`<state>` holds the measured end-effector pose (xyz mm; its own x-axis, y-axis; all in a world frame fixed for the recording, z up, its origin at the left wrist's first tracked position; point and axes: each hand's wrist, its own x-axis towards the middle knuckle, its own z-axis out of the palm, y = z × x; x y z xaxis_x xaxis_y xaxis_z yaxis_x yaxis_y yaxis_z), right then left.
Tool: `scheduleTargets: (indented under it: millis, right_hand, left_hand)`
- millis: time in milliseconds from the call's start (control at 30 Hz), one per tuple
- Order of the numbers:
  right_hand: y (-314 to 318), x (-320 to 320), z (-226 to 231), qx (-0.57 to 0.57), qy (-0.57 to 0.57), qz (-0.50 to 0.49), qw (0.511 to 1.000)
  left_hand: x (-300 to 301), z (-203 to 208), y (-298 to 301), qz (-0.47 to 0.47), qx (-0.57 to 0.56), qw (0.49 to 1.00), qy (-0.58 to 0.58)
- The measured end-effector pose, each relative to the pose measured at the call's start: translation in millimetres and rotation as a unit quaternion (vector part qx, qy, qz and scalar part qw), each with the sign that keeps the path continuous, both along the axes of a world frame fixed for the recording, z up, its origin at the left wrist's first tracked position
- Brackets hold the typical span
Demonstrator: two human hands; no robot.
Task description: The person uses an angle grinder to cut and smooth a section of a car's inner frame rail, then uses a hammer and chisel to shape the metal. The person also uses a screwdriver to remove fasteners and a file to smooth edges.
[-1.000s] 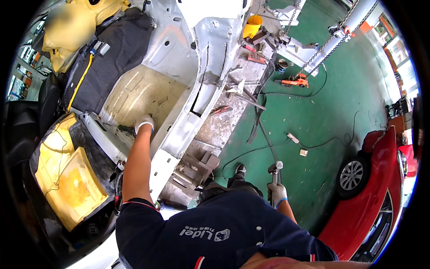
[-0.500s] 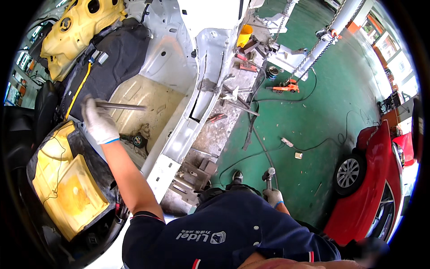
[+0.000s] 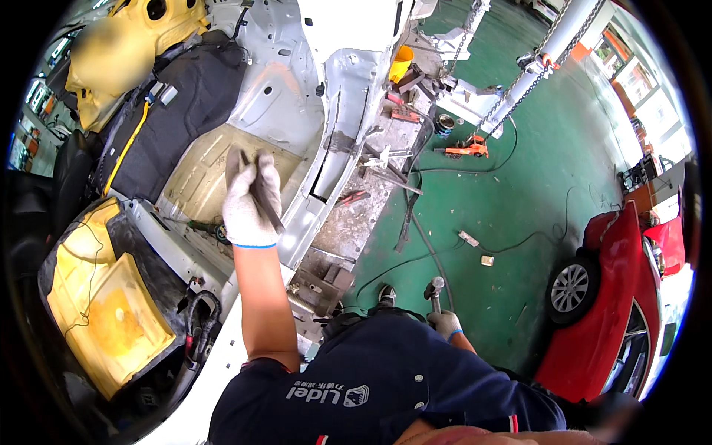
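My left hand, in a pale work glove, is closed around a flat metal bar above the bare floor pan of a white car body. The bar slants down across the palm; the fingers partly cover it. By that wrist, a green-and-black power tool lies inside the car body. Low at my right side, my gloved right hand grips a hammer by its handle, head up. The car's sill runs between the two hands.
A yellow padded piece and a black mat lie in the car body. Tools and metal scraps cover a grimy ledge. Cables and an orange tool lie on the green floor, near a chained post. A red car stands right.
My left hand has swung right and nearer with the bar, which has turned from pointing right to slanting through the hand. My right hand and the hammer have shifted only slightly in view.
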<state>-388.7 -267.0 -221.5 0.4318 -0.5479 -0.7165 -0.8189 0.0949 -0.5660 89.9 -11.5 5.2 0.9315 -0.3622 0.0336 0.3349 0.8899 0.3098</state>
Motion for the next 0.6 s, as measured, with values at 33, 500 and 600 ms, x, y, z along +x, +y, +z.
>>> scheduleTargets:
  millis: [33, 500, 600]
  right_hand:
    - [3, -9, -7, -0.013, -0.029, 0.013, 0.999]
    - [-4, -34, -32, -0.177, -0.011, 0.262, 0.949]
    - [-4, -38, -36, -0.176, -0.002, 0.265, 0.948]
  left_hand:
    - [-4, 3, -1, 0.014, 0.032, 0.999, -0.023]
    - [-64, -14, -32, -0.263, -0.108, 0.946, -0.157]
    - [-85, -23, -43, -0.350, -0.107, 0.927, -0.081]
